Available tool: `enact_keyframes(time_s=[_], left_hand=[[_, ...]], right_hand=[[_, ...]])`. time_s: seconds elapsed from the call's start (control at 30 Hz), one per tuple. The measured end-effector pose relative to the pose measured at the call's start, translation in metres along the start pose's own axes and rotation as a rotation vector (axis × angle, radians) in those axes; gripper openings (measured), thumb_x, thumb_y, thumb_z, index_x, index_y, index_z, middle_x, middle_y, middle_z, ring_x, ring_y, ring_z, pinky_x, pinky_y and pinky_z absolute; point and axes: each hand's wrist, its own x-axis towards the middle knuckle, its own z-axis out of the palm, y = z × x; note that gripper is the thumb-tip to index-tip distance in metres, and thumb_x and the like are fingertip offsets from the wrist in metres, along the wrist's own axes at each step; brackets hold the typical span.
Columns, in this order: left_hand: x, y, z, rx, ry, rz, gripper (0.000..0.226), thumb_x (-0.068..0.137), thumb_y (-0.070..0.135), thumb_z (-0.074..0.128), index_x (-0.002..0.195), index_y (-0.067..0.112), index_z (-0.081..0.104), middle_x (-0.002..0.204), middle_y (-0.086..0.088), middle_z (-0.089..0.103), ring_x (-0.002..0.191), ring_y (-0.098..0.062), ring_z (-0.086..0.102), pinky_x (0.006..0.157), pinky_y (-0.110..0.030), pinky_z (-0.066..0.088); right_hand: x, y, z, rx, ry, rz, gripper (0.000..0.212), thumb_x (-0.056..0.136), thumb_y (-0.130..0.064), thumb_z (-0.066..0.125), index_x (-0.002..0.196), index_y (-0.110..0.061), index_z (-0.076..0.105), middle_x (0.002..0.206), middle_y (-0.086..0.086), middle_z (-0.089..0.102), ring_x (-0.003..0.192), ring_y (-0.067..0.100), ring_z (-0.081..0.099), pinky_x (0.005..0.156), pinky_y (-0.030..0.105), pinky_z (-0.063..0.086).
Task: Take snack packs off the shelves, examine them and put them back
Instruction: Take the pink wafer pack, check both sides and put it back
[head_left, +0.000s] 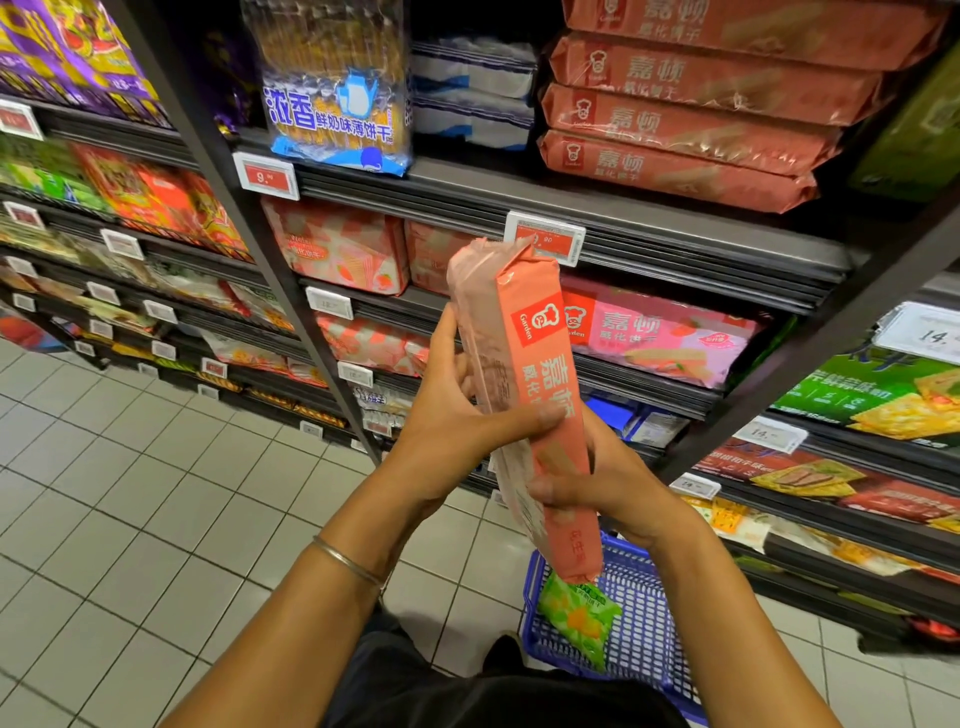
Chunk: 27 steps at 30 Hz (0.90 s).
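The salmon-orange wafer pack (535, 364) is being held in front of the shelving, clear of every shelf. Its long axis is running close to upright with a slight lean: the upper end is being pointed up and away toward the price tag (545, 238) on the shelf edge, and the lower end is being pointed down toward the blue basket (644, 613) below it. A narrow side face is being presented to the camera; a red square logo reading "Garden" is being shown near its top, with white characters running down the length beneath. The broader face to the left is being seen as paler, glossy film, with a crimped seal at the top end. The pack is being gripped by both hands. The left hand (447, 415) is being wrapped round the middle of the pack from the left, with its thumb laid across the orange face and its fingers reaching up the paler face. The right hand (613, 483) is being closed round the lower half from the right, with one digit crossing the face just below the left thumb; its remaining fingers are being hidden by the pack. A thin metal bangle (345, 562) is being worn on the left wrist. A stack of matching packs (691, 109) is being stored flat on the shelf above, and a green pack (576, 621) is being kept in the basket
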Motion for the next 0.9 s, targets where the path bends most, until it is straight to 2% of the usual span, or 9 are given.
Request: enact_keyframes(time_s=[0.17,0.3,0.43,0.57,0.6,0.63,0.7,0.77,0.9], left_hand=[[-0.002,0.004,0.006,-0.023,0.03,0.005,0.13,0.059,0.033,0.094,0.163,0.04,0.016,0.142,0.001,0.063,0.123,-0.011,0.067,0.094,-0.034,0.061],[-0.003,0.007,0.011,-0.044,0.051,0.01,0.126,0.059,0.033,0.093,0.162,0.037,0.021,0.141,-0.003,0.064,0.124,-0.016,0.067,0.099,-0.042,0.06],[-0.004,0.009,0.017,-0.042,0.1,0.004,0.125,0.058,0.038,0.094,0.16,0.037,0.023,0.137,0.002,0.066,0.12,-0.013,0.069,0.095,-0.037,0.062],[-0.008,0.016,0.018,0.011,0.135,-0.043,0.142,0.053,0.05,0.093,0.165,0.038,0.006,0.141,0.009,0.061,0.122,-0.006,0.066,0.096,-0.034,0.06],[-0.008,0.018,0.018,0.025,0.146,-0.058,0.141,0.052,0.051,0.093,0.165,0.035,0.009,0.139,0.009,0.063,0.121,-0.007,0.067,0.096,-0.036,0.06],[-0.008,0.017,0.017,0.03,0.155,-0.059,0.13,0.055,0.049,0.093,0.162,0.027,0.022,0.135,0.006,0.067,0.118,-0.009,0.069,0.095,-0.04,0.061],[-0.006,0.015,0.016,0.005,0.172,-0.054,0.091,0.067,0.038,0.092,0.143,0.014,0.048,0.126,0.0,0.073,0.112,-0.016,0.074,0.092,-0.046,0.063],[-0.006,0.012,0.012,-0.064,0.182,-0.066,0.064,0.082,0.023,0.087,0.137,0.012,0.056,0.125,-0.004,0.075,0.112,-0.02,0.074,0.091,-0.043,0.063],[-0.01,0.007,0.0,-0.084,0.091,-0.109,0.029,0.1,0.013,0.066,0.128,0.018,0.064,0.113,-0.001,0.08,0.098,-0.018,0.078,0.07,-0.025,0.062]], right_hand=[[-0.001,0.002,0.003,0.079,0.012,0.014,0.079,0.074,-0.037,0.093,0.143,-0.038,0.053,0.139,0.003,0.066,0.127,0.025,0.065,0.093,0.03,0.056],[-0.002,0.0,0.006,0.144,0.026,0.013,0.074,0.071,-0.037,0.094,0.137,-0.035,0.059,0.136,0.005,0.068,0.125,0.027,0.066,0.093,0.031,0.056],[-0.002,0.0,0.007,0.224,0.028,0.013,0.071,0.066,-0.026,0.09,0.132,-0.032,0.064,0.133,0.007,0.07,0.124,0.029,0.066,0.095,0.037,0.057],[-0.004,0.001,0.007,0.338,-0.004,0.039,0.075,0.066,-0.019,0.08,0.137,-0.016,0.055,0.129,0.011,0.072,0.121,0.03,0.068,0.096,0.04,0.058],[-0.005,0.0,0.008,0.376,-0.01,0.052,0.075,0.065,-0.02,0.08,0.135,-0.015,0.056,0.125,0.012,0.074,0.116,0.031,0.07,0.093,0.04,0.059],[-0.005,-0.001,0.009,0.413,-0.016,0.066,0.076,0.062,-0.021,0.083,0.134,-0.014,0.057,0.121,0.013,0.075,0.112,0.031,0.072,0.089,0.039,0.06],[-0.006,-0.004,0.009,0.499,-0.044,0.077,0.082,0.051,-0.029,0.097,0.127,-0.013,0.07,0.113,0.013,0.078,0.104,0.028,0.075,0.084,0.038,0.061],[-0.007,-0.007,0.007,0.603,-0.087,0.067,0.076,0.041,-0.037,0.103,0.112,-0.016,0.082,0.108,0.011,0.079,0.098,0.026,0.077,0.079,0.038,0.063],[-0.008,-0.013,0.003,0.729,-0.081,0.087,0.081,0.029,-0.035,0.105,0.103,-0.011,0.083,0.102,0.015,0.079,0.09,0.031,0.078,0.075,0.043,0.064]])
